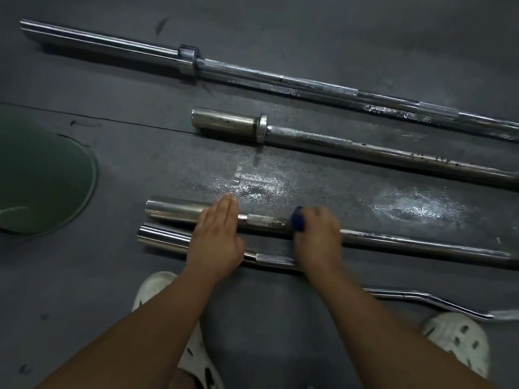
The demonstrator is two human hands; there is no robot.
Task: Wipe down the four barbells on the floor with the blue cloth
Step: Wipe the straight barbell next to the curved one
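**Q:** Status on the bars? Head cam only.

**Me:** Head view. I'm on bar three of four, counting from the far side. My left hand (216,237) lies flat on the straight barbell (174,210), fingers straight and together across its sleeve. The heel of the palm sits over the EZ curl bar (165,237) just behind. My right hand (317,237) is curled round the blue cloth (297,219) and clamped on the same bar's shaft, right of my left fingertips. It's motion-blurred, so finger detail is poor.

**Q:** What's done?

**Me:** Can't certify any. Beyond my fingertips there's a wet patch (252,183) on the rubber floor (84,304), then the short barbell (224,122). The long Olympic barbell (112,43) is farthest out. Both show specks on the shaft; droplets or rust, can't tell. My guess is those two are wiped and this one is mid-pass near its sleeve end. That leaves most of the shaft right of my right fingers, plus the curl bar under my wrists.

**Q:** Branding, labels?

**Me:** Nothing legible. There are dark marks on the short barbell's shaft, well right of my fingers, too small to read. No end caps face the camera.

**Q:** Anything else?

**Me:** A green rounded object (42,178) far left of my left fingers; can't identify it. White clogs (463,341) below my forearms.
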